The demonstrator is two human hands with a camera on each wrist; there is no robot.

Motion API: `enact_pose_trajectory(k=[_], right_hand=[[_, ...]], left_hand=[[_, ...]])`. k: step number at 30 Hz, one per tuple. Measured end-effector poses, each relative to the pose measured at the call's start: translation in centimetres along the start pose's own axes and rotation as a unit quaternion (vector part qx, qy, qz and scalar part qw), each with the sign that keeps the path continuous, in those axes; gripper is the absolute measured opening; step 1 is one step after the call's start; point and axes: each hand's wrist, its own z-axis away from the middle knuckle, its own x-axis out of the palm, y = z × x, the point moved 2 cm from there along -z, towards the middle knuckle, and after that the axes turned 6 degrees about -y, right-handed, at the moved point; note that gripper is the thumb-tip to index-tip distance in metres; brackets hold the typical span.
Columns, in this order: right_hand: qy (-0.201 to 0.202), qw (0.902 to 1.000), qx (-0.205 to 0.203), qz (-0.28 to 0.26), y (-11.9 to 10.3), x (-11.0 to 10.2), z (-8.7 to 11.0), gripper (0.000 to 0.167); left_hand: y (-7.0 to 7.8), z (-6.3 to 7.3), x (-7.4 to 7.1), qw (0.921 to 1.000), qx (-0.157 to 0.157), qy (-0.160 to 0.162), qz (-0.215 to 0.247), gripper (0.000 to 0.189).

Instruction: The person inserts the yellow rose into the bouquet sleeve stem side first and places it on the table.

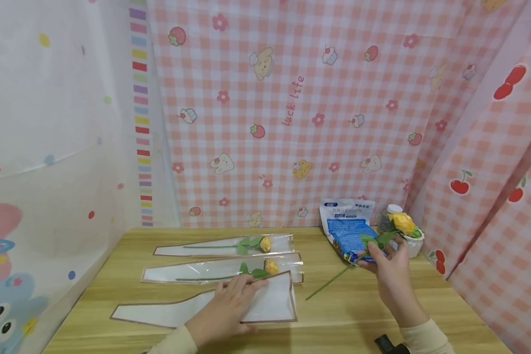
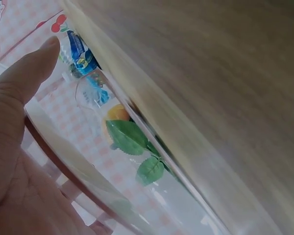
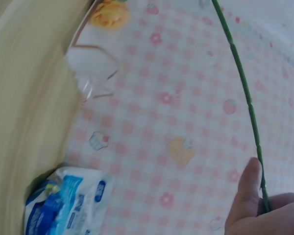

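My right hand [image 1: 391,275] pinches the green stem [image 3: 249,107] of an artificial yellow rose [image 1: 401,223] between thumb and fingers. The rose is raised at the right side of the table, its stem slanting down to the left. My left hand [image 1: 227,305] rests on a white, brown-edged flower sleeve [image 1: 274,302] lying nearest to me, its fingers fairly straight. Just behind lies a second sleeve [image 1: 159,274] holding a yellow rose [image 1: 272,267]. Farther back, a third sleeve [image 1: 170,250] holds another yellow rose [image 1: 265,244].
A blue and white pouch [image 1: 349,231] stands at the back right. Beside it are a white-lidded jar [image 1: 395,209] and a white pot [image 1: 415,247], partly covered by the held rose. A black object [image 1: 390,345] shows at the front edge. Patterned curtains [image 1: 265,113] enclose the table.
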Motion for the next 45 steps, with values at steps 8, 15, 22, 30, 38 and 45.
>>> enact_pose_trajectory(k=[8,15,22,30,38,45], right_hand=[[0.020,0.9960,-0.044,-0.075,-0.6,2.1,0.6,0.044],[-0.015,0.9966,-0.063,-0.051,1.2,3.5,1.1,0.040],[-0.018,0.9952,-0.085,-0.044,1.8,4.5,1.5,0.036],[0.048,0.9961,-0.062,0.040,1.5,4.8,1.8,0.028],[0.043,0.9974,-0.048,0.031,1.6,4.8,1.9,0.025],[0.019,0.9988,-0.045,0.009,1.6,5.2,1.8,0.063]], left_hand=[[-0.1,-0.4,0.0,1.0000,-0.003,0.002,-0.003,0.104],[0.0,-0.4,-0.1,1.0000,-0.004,0.008,0.000,0.107],[-0.2,-0.3,-0.3,0.9997,-0.001,0.022,0.005,0.105],[-0.1,-0.3,-0.1,0.9995,-0.006,0.029,0.013,0.103],[-0.1,-0.5,0.3,0.9987,-0.013,0.049,0.006,0.102],[-0.1,-0.6,0.5,0.9979,-0.016,0.062,-0.010,0.105]])
